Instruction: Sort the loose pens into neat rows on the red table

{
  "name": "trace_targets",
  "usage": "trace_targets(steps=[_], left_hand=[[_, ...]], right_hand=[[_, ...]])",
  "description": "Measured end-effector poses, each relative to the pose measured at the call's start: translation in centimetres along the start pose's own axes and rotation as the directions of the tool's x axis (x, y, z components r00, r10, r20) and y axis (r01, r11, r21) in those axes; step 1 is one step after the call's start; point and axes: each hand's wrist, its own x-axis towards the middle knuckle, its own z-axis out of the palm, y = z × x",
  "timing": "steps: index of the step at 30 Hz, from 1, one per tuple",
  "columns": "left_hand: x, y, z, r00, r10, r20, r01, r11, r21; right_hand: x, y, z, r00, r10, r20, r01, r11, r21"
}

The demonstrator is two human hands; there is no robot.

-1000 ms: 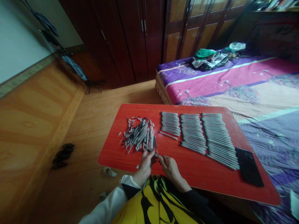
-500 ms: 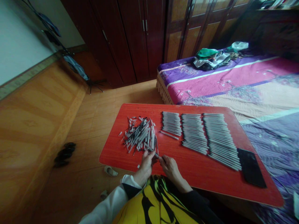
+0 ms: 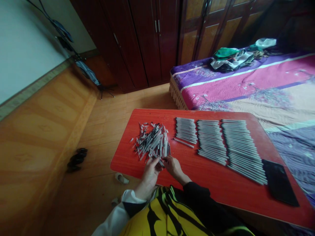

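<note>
My left hand (image 3: 150,172) is closed around a pen (image 3: 160,162) at the near edge of a loose pile of pen parts (image 3: 154,139). The pile mixes clear barrels, dark thin pieces and small caps. Close beside it, my right hand (image 3: 174,167) pinches its fingertips together at the pile's near right side; what they hold is too small to make out. Right of the pile lie three neat columns of pens, a short one (image 3: 185,129), a middle one (image 3: 211,142) and a long one (image 3: 242,150). A single pen (image 3: 183,143) lies just below the short column.
The red table (image 3: 197,190) carries everything. A flat black rectangular object (image 3: 280,182) rests at its right. Behind and right is a bed (image 3: 221,85) with a heap of clothes and bags (image 3: 228,59). Dark shoes (image 3: 77,160) and a light slipper (image 3: 121,178) are on the floor.
My right hand has moved off the pen's near end, up to the pile's edge. My left hand keeps hold of the pen. The whole view has shifted slightly.
</note>
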Motion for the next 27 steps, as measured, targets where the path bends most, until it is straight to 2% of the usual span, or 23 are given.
trace_targets(steps=[2, 4, 8, 12, 19, 23, 27], left_hand=[[-0.6, 0.7, -0.6, 1.0, 0.008, -0.006, -0.008, 1.0, -0.022], [-1.2, 1.1, -1.1, 1.0, 0.023, -0.017, -0.023, 0.999, -0.039], [-2.2, 1.7, -2.2, 0.997, 0.052, -0.054, -0.054, 0.998, -0.033], [-2.6, 2.0, -3.2, 0.993, 0.071, -0.097, -0.074, 0.997, -0.025], [-2.3, 1.8, -4.3, 0.983, 0.081, -0.163, -0.09, 0.995, -0.049], [-1.9, 1.5, -4.6, 0.986, 0.075, -0.147, -0.082, 0.996, -0.042], [-1.5, 1.1, -4.4, 0.989, 0.058, -0.138, -0.063, 0.998, -0.029]], right_hand=[[1.5, -1.4, 1.8, 0.982, -0.135, 0.13, 0.156, 0.974, -0.166], [2.9, -2.9, 3.7, 0.935, -0.231, 0.268, 0.313, 0.894, -0.32], [5.2, -4.5, 6.9, 0.925, -0.234, 0.299, 0.34, 0.861, -0.379], [6.4, -4.6, 8.9, 0.93, -0.223, 0.292, 0.338, 0.829, -0.445], [6.5, -3.4, 9.7, 0.916, -0.258, 0.306, 0.385, 0.778, -0.496], [6.3, -2.8, 9.1, 0.923, -0.253, 0.29, 0.371, 0.781, -0.502], [6.0, -2.4, 8.0, 0.946, -0.209, 0.248, 0.306, 0.826, -0.473]])
